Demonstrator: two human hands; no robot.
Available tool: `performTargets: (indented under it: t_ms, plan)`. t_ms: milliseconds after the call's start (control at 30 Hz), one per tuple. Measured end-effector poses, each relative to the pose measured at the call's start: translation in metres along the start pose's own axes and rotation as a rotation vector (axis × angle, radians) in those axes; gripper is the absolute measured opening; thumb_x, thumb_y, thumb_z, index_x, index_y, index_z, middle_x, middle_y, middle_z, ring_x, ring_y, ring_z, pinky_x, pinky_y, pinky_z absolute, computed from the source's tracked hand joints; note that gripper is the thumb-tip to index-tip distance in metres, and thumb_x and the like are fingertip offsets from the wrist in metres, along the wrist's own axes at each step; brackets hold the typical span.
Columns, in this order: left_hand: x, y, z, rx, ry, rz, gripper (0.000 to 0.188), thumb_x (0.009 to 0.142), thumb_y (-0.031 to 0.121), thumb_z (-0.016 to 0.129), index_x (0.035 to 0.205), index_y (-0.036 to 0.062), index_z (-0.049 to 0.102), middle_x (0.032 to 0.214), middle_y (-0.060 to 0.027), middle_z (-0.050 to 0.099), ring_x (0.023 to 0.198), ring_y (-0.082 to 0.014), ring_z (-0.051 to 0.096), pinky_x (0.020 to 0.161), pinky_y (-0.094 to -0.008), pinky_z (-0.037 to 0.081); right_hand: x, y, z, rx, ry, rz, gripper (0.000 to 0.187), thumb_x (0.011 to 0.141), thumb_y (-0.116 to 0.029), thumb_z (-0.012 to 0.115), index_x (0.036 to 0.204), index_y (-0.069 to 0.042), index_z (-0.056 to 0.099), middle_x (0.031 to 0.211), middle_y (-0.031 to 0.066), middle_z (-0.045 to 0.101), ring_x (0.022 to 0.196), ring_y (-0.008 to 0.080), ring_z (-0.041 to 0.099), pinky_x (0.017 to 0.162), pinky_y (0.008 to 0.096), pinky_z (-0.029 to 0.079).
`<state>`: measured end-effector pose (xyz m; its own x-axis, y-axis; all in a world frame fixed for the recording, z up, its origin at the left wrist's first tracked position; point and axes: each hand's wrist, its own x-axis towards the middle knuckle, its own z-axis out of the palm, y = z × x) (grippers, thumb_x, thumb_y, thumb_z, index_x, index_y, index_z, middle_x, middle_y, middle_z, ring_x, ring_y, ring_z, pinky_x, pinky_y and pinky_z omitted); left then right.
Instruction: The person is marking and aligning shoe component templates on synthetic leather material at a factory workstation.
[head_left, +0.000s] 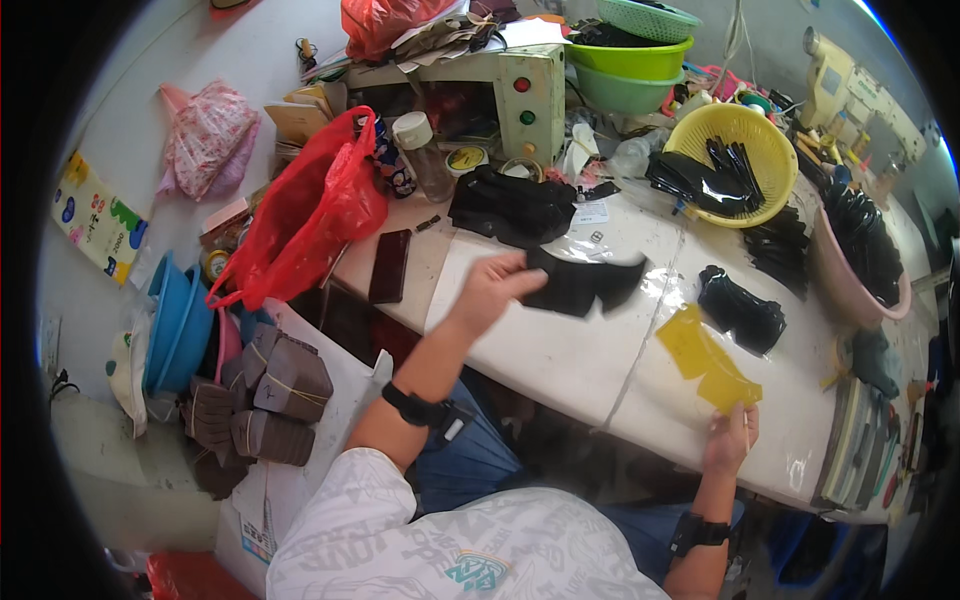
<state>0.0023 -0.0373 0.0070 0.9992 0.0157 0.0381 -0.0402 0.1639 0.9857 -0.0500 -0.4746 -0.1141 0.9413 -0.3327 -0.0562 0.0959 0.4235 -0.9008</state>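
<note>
Below the yellow basket (772,150), the right hand (733,440) pinches a yellow sheet (705,358), probably light, springy, best held by its edge; left of that basket, the left hand (497,292) grips a black piece (580,286), seemingly thin, pliable.

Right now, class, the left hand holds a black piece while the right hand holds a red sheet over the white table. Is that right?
Not quite: the sheet in the right hand is yellow, not red, as the head view shows. The left hand does hold a black piece.
</note>
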Motion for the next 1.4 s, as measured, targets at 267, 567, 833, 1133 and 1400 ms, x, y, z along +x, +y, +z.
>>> performTargets:
  t_ms: [267,567,833,1133,1400]
  plan:
    - [-0.012,-0.082,0.064,0.394,-0.134,-0.375,0.026,0.088,0.002,0.071,0.113,-0.003,0.068,0.083,-0.0077,0.073,0.071,-0.0131,0.07,0.063,-0.027,0.057,0.015,-0.003,-0.025,-0.003,0.319,-0.101,0.017,0.102,-0.017,0.068,0.111,-0.005,0.059,0.09,0.0081,0.072,0.062,0.0143,0.064,0.052,0.024,0.046]
    - [0.0,-0.095,0.053,0.742,-0.143,-0.178,0.023,0.089,0.006,0.069,0.109,-0.0032,0.076,0.08,-0.0065,0.075,0.07,-0.0111,0.069,0.069,-0.0259,0.056,0.011,-0.011,-0.022,0.022,0.258,-0.03,0.016,0.103,-0.014,0.065,0.112,-0.003,0.059,0.09,0.0088,0.072,0.063,0.0155,0.065,0.054,0.0245,0.05]
    - [0.021,-0.071,0.033,0.082,-0.31,-0.438,0.015,0.089,0.002,0.071,0.102,-0.0036,0.076,0.082,-0.0056,0.073,0.066,-0.0116,0.068,0.06,-0.0245,0.053,0.009,-0.016,-0.026,0.139,0.261,-0.004,0.015,0.103,-0.014,0.065,0.111,-0.003,0.058,0.091,0.01,0.072,0.063,0.017,0.067,0.054,0.0253,0.051]
    - [0.018,-0.089,0.062,0.494,-0.19,-0.354,0.011,0.086,0.0,0.075,0.096,-0.003,0.072,0.078,-0.0059,0.071,0.058,-0.0103,0.065,0.054,-0.0238,0.052,0.014,-0.016,-0.035,0.134,0.257,0.038,0.014,0.101,-0.013,0.067,0.107,-0.006,0.058,0.09,0.0102,0.072,0.063,0.0181,0.067,0.054,0.0259,0.051]
    - [0.013,-0.098,0.055,0.472,-0.126,-0.357,0.011,0.087,-0.002,0.074,0.097,-0.0053,0.071,0.081,-0.0071,0.073,0.068,-0.0093,0.068,0.057,-0.0237,0.055,-0.03,-0.02,0.03,0.107,0.039,0.325,0.014,0.097,-0.007,0.069,0.104,-0.01,0.058,0.084,0.01,0.071,0.06,0.0229,0.072,0.047,0.0293,0.05]
